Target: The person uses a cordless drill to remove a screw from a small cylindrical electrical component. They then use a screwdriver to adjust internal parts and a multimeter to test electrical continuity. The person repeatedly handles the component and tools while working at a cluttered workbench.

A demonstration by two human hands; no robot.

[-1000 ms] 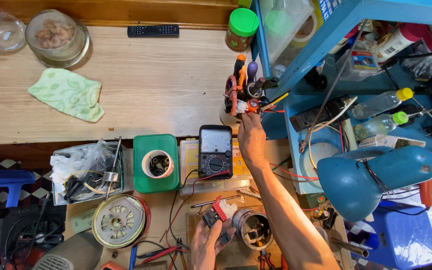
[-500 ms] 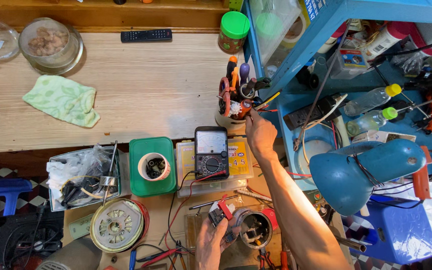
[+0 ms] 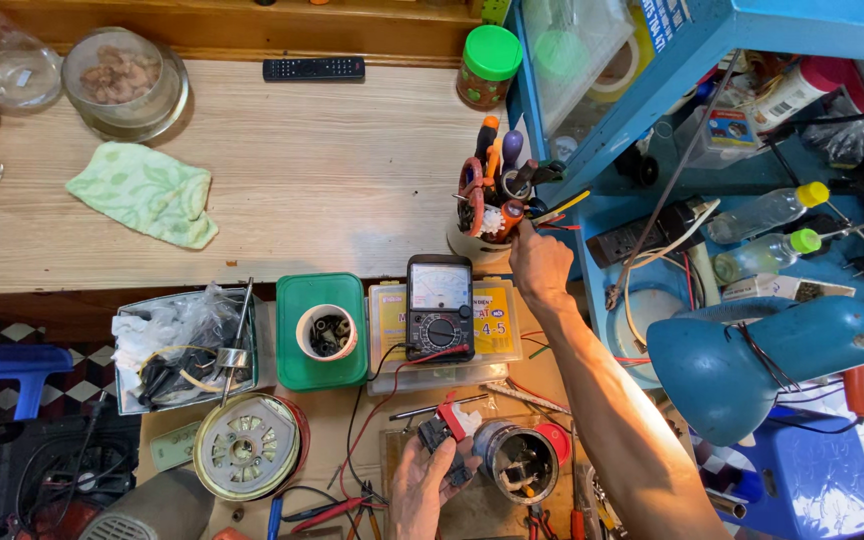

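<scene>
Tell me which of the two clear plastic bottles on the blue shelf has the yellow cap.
The upper clear plastic bottle has the yellow cap; the lower clear plastic bottle, just below it, has a green cap.

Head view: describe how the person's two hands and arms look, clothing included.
Both are bare. The right hand continues into a long forearm with no sleeve, glove, watch or ring visible. Only the left hand shows, ungloved; its wrist is cut off by the frame edge.

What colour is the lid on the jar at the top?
Green, on the jar, clearest in the head view.
</scene>
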